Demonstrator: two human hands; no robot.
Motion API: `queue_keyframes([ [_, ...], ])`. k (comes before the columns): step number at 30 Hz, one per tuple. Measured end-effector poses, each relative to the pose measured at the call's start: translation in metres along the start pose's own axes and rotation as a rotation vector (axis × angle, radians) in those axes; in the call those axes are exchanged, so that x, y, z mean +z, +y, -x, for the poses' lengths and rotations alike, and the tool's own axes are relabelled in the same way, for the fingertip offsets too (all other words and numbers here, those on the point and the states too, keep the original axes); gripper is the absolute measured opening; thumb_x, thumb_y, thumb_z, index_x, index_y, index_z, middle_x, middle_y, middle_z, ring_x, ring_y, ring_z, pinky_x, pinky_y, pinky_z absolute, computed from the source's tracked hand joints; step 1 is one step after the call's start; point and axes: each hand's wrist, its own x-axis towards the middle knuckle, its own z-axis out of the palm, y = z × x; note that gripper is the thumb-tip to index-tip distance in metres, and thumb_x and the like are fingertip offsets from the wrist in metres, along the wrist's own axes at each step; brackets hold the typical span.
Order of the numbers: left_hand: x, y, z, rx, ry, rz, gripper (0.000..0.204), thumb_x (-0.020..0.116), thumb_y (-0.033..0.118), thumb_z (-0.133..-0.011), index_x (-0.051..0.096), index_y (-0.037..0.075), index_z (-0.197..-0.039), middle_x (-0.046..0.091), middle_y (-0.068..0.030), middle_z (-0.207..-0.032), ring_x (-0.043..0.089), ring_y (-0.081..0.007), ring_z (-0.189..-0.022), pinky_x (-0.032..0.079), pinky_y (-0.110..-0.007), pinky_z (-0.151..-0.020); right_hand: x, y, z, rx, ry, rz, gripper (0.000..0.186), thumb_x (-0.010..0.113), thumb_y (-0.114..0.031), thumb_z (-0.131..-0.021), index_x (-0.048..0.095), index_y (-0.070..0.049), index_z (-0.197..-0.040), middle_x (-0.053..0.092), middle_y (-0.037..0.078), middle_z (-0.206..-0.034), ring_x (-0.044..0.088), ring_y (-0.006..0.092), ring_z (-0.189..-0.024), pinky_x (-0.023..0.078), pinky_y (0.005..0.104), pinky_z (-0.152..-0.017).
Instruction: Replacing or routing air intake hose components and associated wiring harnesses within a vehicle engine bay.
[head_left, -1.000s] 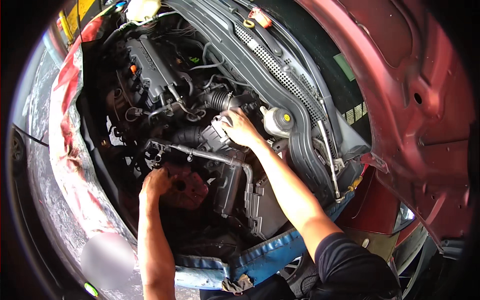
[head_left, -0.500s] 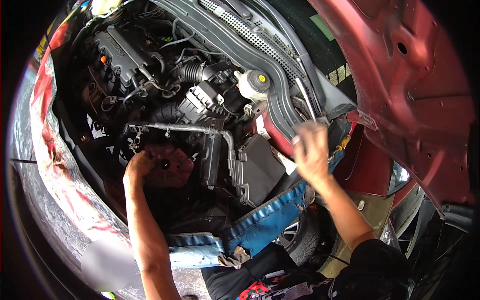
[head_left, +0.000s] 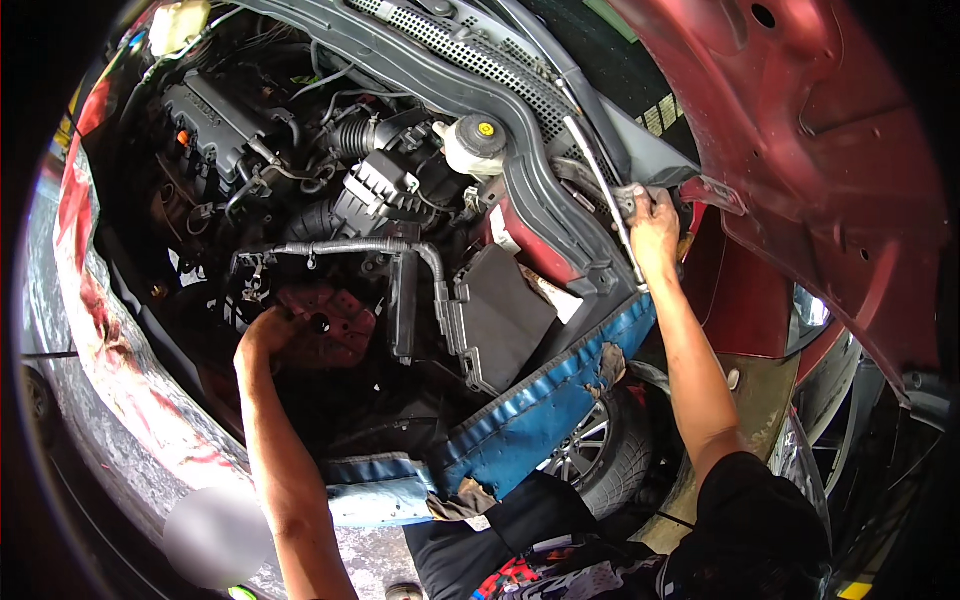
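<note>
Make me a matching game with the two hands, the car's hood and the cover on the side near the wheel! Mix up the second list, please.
Things:
1. Left hand
2. Right hand
3. Hood
4. Side cover

Clues:
A. Blue, with worn, torn patches
B. Beside the silver rod
C. Dark red and raised
D. Down in the engine bay, by a dull red metal part

Right pairs: 1-D, 2-B, 3-C, 4-A
</note>
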Motion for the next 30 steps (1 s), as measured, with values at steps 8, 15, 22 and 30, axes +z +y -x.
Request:
queue_keyframes([
  [8,0.001,0.017,0.002,0.003,-0.005,0.012,0.057,0.059,0.046,-0.085,0.057,0.002,-0.122,0.057,-0.0238,-0.122,0.053,-0.0376,-0.116,0.043,-0.044,-0.095,0.014,-0.006,-0.006,-0.041,0.191,-0.075,0.029,0.045,-0.026,-0.098,0.053,0.002,-0.100,0.065,0.019,-0.079,0.065,0.0272,-0.057,0.051,0.0377,-0.053],
  [15,0.002,-0.004,-0.001,0.029,0.039,0.029,0.062,0.058,0.049,-0.085,0.056,-0.001,-0.122,0.057,-0.0232,-0.122,0.053,-0.0371,-0.117,0.042,-0.043,-0.096,0.016,-0.032,0.008,-0.066,0.235,-0.210,0.032,0.042,-0.030,-0.100,0.049,0.001,-0.106,0.063,0.017,-0.080,0.065,0.0237,-0.055,0.050,0.0368,-0.051],
  [22,0.003,0.019,0.003,0.038,0.049,-0.041,0.059,0.058,0.048,-0.086,0.057,-0.001,-0.120,0.059,-0.0231,-0.120,0.054,-0.0366,-0.115,0.043,-0.043,-0.096,0.021,-0.034,-0.011,-0.113,0.294,-0.589,0.030,0.039,-0.027,-0.101,0.037,0.002,-0.108,0.064,0.023,-0.095,0.064,0.0214,-0.052,0.051,0.0258,-0.043],
  [30,0.003,-0.007,-0.016,0.085,0.099,-0.172,0.046,0.058,0.045,-0.085,0.063,0.006,-0.108,0.065,-0.0224,-0.103,0.062,-0.0364,-0.100,0.048,-0.045,-0.081,0.028,-0.063,-0.013,-0.503,0.527,-0.449,0.039,0.040,-0.032,-0.100,0.033,0.006,-0.106,0.063,0.027,-0.094,0.069,0.0290,-0.075,0.059,0.0345,-0.066],
])
